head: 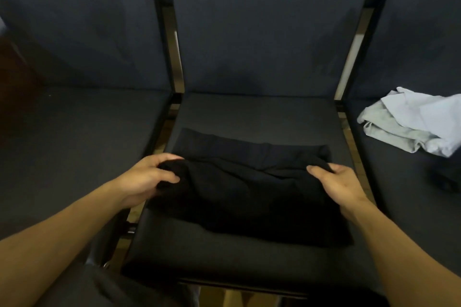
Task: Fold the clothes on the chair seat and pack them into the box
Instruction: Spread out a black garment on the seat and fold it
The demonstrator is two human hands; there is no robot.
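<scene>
The left hand (147, 177) grips the left end of a black garment (249, 194), its fingers curled over a bunched fold of the cloth and its thumb tucked beneath, so the fabric is pinched between them. The right hand (336, 182) holds the right end of the same fold, thumb on top pointing inward and the other fingers wrapped round the edge, mostly hidden by the cloth. Between the two hands the raised fold runs across the garment, rumpled and slightly lifted, while the rest of the black garment lies flat on the middle chair seat (249, 112), its near edge short of the seat's front edge and a flatter strip reaching out beyond the fold toward the backrest. Both bare forearms come in from the bottom corners of the view. The middle chair has a dark padded backrest (269, 25) and stands in a row with like chairs on either side, black frame posts showing in the gaps. On the seat of the chair to the right (399, 182) lies a crumpled pale grey garment (411, 124), well apart from the hands, with a dark, blurred piece of cloth (446, 174) just beside it at the right edge of the view.
</scene>
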